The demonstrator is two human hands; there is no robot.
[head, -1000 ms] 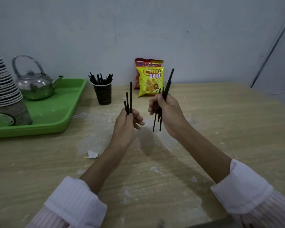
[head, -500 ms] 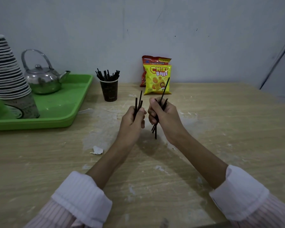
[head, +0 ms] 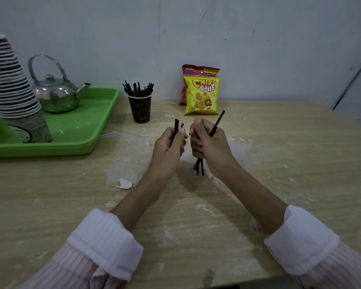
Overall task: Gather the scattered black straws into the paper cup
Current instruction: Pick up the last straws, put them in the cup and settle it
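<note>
Since half a second ago the two hands have drawn closer together and the long straw in the right hand has tipped further to the right, while the view has shifted slightly so the cup sits more to the left.

The left hand (head: 168, 142) is curled in a closed grip around a small bundle of black straws (head: 177, 127), whose tips stick up past the thumb. The right hand (head: 206, 140) is also a closed grip, fisted around a second bundle of straws (head: 198, 166): their lower ends fan out below the fist, just above the worktop (head: 279, 153), and one long straw (head: 218, 122) slants up and to the right out of the top of the fist. The two hands are just beside each other, knuckles nearly touching, held over the middle of the worktop.

Behind and to the left of the hands stands the dark paper cup (head: 140, 108), upright, already holding a cluster of black straws (head: 138, 89) that lean outward at its rim. To its right, against the wall, a yellow snack bag (head: 201, 97) stands in front of a red snack bag (head: 198, 69). To the left of the cup lies a green tray (head: 88, 130) carrying a metal kettle (head: 55, 94) and a leaning stack of paper cups (head: 10, 86). A scrap of white paper (head: 124, 183) lies on the worktop near the left forearm. Both wrists show rolled-back striped sleeves.
</note>
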